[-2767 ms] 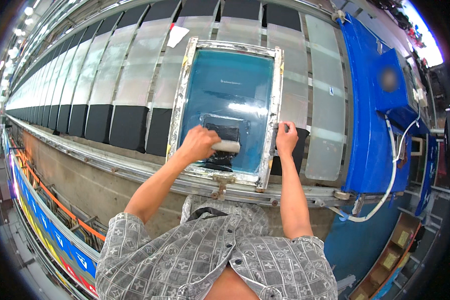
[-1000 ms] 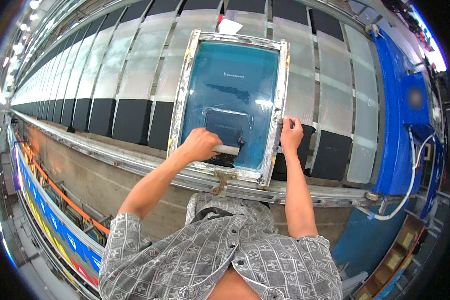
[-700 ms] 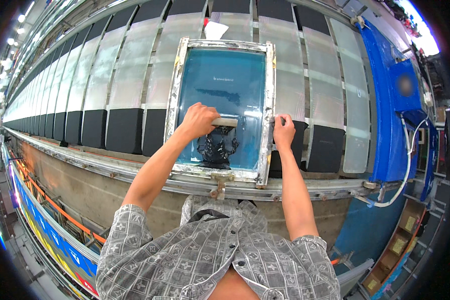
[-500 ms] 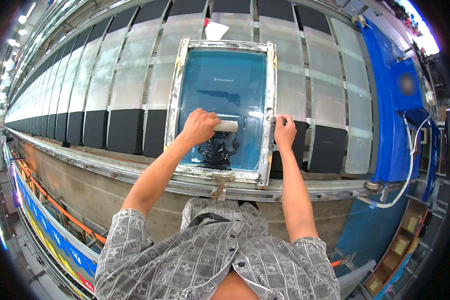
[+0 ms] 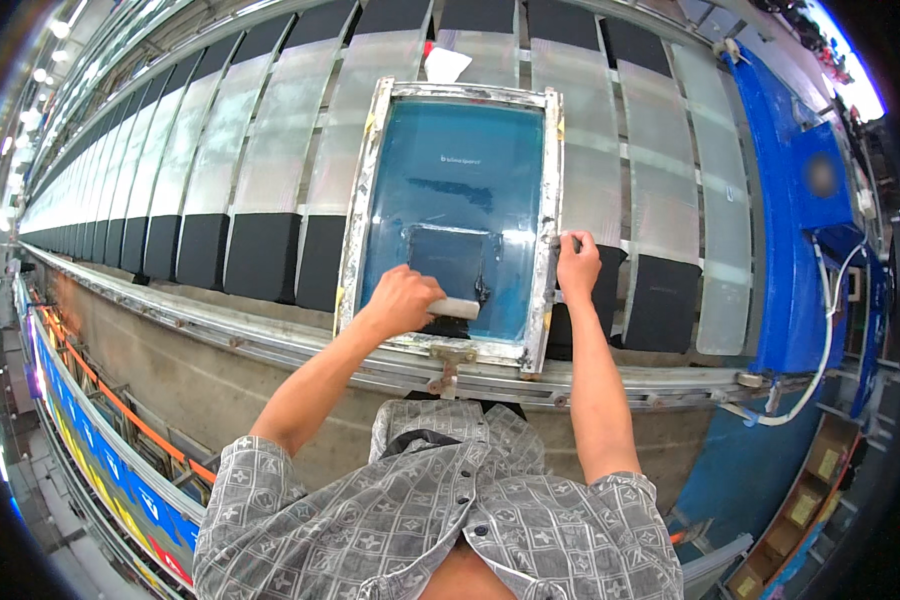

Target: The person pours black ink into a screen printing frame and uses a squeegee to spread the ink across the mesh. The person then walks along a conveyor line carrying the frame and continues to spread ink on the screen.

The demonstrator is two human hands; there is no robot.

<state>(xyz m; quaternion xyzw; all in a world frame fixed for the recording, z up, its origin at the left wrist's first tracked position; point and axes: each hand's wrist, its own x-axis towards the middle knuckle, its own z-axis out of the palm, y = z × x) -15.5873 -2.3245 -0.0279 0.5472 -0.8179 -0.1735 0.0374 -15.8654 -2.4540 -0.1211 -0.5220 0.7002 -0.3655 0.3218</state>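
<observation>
A blue-mesh printing screen (image 5: 465, 140) in a stained metal frame (image 5: 470, 92) lies across the boards in front of me. My left hand (image 5: 410, 298) is closed on a short grey squeegee (image 5: 458, 308) at the lower part of the mesh, beside smears of black ink. Just above the squeegee shows a darker rectangle with ink along its edges. My right hand (image 5: 578, 258) is closed at the right side of the frame, fingertips pinching a small dark part there; the frame's lower end sits by a rail bracket (image 5: 448, 362).
A long row of pale boards (image 5: 260, 150) with black fabric (image 5: 260, 255) stretches left, along a front metal rail (image 5: 250, 330). A white scrap (image 5: 448, 65) sits behind the frame. On the right are a blue machine body (image 5: 785, 280), a white hose (image 5: 815, 390) and cardboard boxes (image 5: 810, 480).
The squeegee went up over the mesh, then came down toward me with my left hand, uncovering the darker rectangle that black ink covered half a second ago. My right hand stays at the frame's side.
</observation>
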